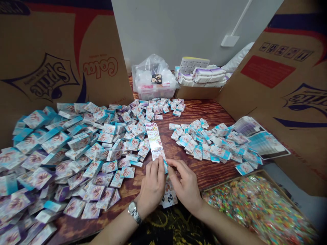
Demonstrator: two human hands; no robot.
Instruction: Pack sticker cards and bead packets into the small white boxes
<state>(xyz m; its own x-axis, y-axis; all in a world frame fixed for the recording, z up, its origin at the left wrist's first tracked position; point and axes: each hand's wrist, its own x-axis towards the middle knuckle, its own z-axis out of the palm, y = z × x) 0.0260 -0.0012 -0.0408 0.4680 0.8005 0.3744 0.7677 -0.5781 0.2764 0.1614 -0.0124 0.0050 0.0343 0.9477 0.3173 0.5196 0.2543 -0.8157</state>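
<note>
My left hand (152,185) and right hand (185,183) sit close together, both pinching a long printed paper strip (155,141) that slants up over the wooden table (212,173), blue-and-white packets (79,143) heaped just left of the strip

The left hand (153,183) and right hand (185,185) pinch a long printed paper strip (155,141) on the wooden worktop (196,112), with a large heap of small blue-and-white packets (76,146) left of the strip and a smaller heap (201,141) right of it.
</note>
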